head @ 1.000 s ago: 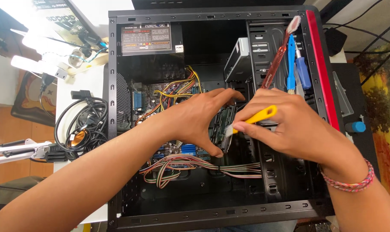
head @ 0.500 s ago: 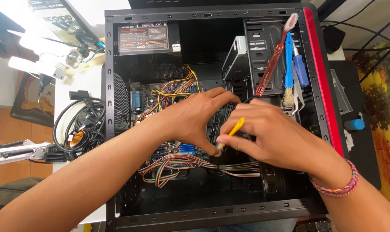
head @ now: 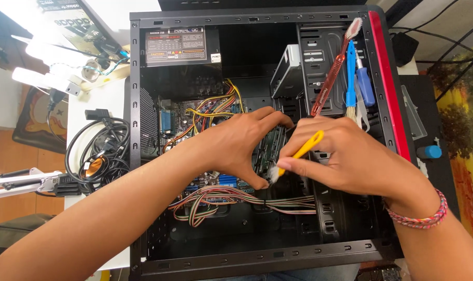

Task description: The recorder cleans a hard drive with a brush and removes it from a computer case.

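While the left hand (head: 236,148) steadies a green circuit card (head: 269,151) inside the open computer case (head: 135,156), the right hand (head: 351,161) pinches a yellow brush (head: 301,152); hard strokes might loosen nearby ribbon cables (head: 231,198).

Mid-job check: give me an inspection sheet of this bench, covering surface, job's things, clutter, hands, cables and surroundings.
Surface: white table, mostly covered.
Job's things: open black computer case; green circuit card held upright inside; yellow-handled brush at its lower edge.
Clutter: red toothbrush, blue screwdriver and blue-handled brush lying on the drive bay.
Hands: left hand grips the card; right hand pinches the brush.
Cables: striped ribbon cables inside; coiled black cord beside the case.
Surroundings: lit lamp, wooden floor.
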